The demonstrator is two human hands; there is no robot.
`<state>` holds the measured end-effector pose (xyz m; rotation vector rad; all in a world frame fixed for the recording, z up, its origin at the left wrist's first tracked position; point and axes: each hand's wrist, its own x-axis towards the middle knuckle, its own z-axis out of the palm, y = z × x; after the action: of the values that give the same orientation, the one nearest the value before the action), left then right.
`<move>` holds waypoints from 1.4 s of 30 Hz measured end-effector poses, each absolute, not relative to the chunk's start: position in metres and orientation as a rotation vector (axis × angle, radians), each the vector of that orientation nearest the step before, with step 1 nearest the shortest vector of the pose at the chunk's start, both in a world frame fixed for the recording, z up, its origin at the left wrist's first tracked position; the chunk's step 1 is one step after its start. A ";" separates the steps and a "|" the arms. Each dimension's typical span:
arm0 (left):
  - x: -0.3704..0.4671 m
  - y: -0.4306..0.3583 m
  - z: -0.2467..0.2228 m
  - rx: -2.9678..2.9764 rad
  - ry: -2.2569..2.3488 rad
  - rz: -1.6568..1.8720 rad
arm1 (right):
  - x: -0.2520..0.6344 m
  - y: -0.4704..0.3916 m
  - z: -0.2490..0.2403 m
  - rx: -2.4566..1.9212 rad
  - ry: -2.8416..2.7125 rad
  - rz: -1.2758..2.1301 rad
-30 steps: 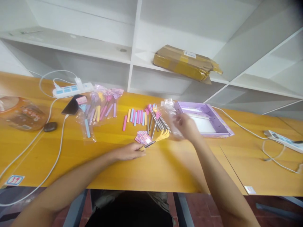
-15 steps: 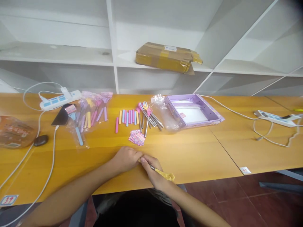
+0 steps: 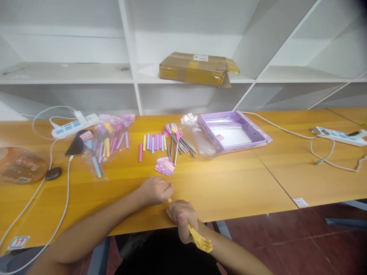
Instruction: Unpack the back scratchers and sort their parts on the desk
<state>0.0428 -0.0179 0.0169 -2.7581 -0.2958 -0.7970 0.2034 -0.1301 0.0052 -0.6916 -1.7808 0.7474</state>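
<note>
At the near edge of the worktop, the left hand is clenched around the tail end of a small yellow hand-shaped scratcher, pinching the tip of its handle between fingers and thumb. Just to the right and a little nearer the body, the right hand is wrapped around the shaft, so the two grips sit almost touching along one short rod.

The yellow palm head sticks out below and to the right of the right fist, past the worktop edge and over the lap, tilted down.

To do this well, I'd judge the left hand should hold the handle tip steady while the right pulls or twists straight along the shaft, not sideways, since a thin telescoping rod bends easily.

Farther back lie the loose coloured handle sleeves and the spare scratchers, well apart from both hands.
</note>
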 end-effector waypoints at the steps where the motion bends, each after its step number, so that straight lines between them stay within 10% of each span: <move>1: 0.044 -0.016 0.022 -2.696 -0.248 -0.833 | 0.203 -0.129 0.004 -0.652 -1.776 0.704; 42: 0.009 0.021 0.071 -2.911 -0.418 -0.603 | 0.228 -0.138 0.043 -0.411 -2.116 0.636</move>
<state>0.0089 0.0209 0.0710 -2.9111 -0.4185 -0.6027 0.2281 -0.1377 0.0430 -0.4108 -2.1159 0.6362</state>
